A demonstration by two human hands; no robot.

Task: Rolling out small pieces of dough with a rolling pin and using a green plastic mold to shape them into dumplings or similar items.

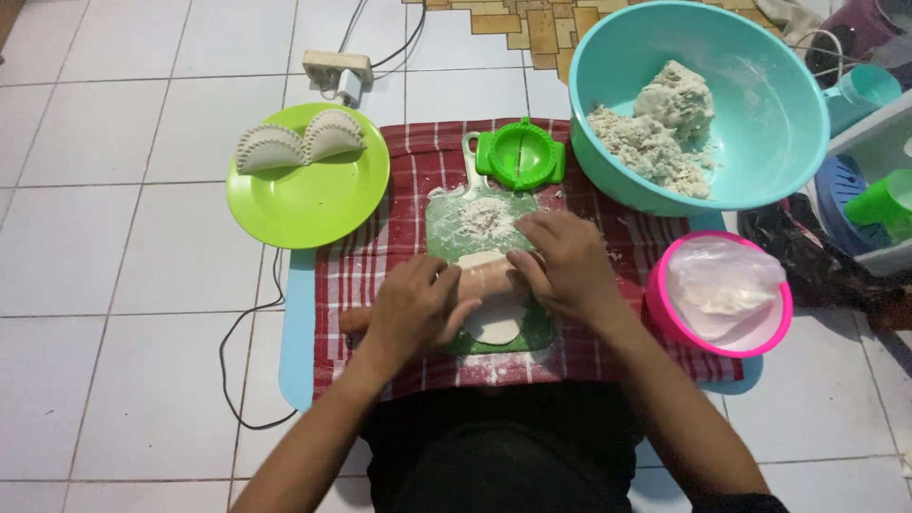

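- Red checked cloth [380, 275] under both hands, laid over a light blue mat [296, 351] on the white tiled floor [114, 285].
- Big teal bowl [798, 123], ahead and right of the right hand, holds a rough lump of dough [665, 119]; keep it within reach but off the rolling path.
- Lime green plate [313, 204], ahead and left of the left hand, carries two crimped half-moon pastries [299, 141].
- Pink bowl [665, 313] just right of the right wrist, plastic bag [727, 280] inside; the elbow could bump it.
- Green cutting board [446, 223] directly beneath the hands, flour patch [484, 218] just ahead of the fingers; dust from there if the dough sticks.
- Green round dumpling press [521, 157] just beyond the board, closed.
- Wooden rolling pin [489, 277] lies crosswise under both palms, its left end poking out past the left hand.
- Left hand [413, 309] flat, fingers spread, pressing on the pin; right hand [565, 266] likewise flat on it. Neither grips; even pressure on both sides keeps the thickness uniform.
- Flattened dough disc [496, 323] under the pin, between the hands, showing ahead of and behind it; roll from the centre outward, stay on the board.
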